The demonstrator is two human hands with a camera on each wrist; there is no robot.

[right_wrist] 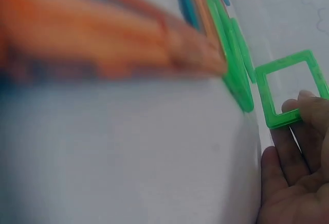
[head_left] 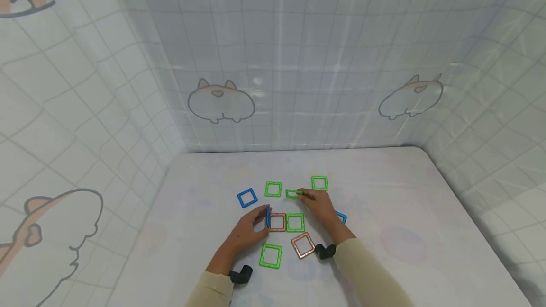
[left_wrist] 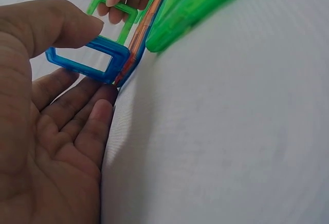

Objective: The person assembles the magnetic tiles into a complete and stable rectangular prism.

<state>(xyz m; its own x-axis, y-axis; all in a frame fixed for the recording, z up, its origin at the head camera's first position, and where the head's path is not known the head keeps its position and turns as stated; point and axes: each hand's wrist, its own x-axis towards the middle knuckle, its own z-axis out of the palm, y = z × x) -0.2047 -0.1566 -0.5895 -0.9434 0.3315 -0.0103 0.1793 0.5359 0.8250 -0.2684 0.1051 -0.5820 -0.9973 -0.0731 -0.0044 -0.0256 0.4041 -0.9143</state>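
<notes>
My left hand (head_left: 247, 229) pinches a blue square magnetic tile (left_wrist: 119, 62) between thumb and fingers. The tile stands on edge along the left side of an orange square tile (head_left: 277, 230) lying flat. Against that orange tile's right side lies a flat green tile (head_left: 304, 222). Farther back, my right hand (head_left: 319, 206) grips another green square tile (right_wrist: 263, 95) by one side, thumb against fingers. In the head view this held tile looks tilted, behind the joined pair. Some fingers of each hand are partly hidden in the head view.
Loose tiles lie around: blue (head_left: 240, 198) and green (head_left: 266, 189) at back left, green (head_left: 313, 183) at back right, green (head_left: 261, 256) and orange (head_left: 294, 247) in front. A blue tile (head_left: 343, 216) is partly covered by the right arm. Patterned sheeting (head_left: 281, 60) surrounds the white table (head_left: 409, 203).
</notes>
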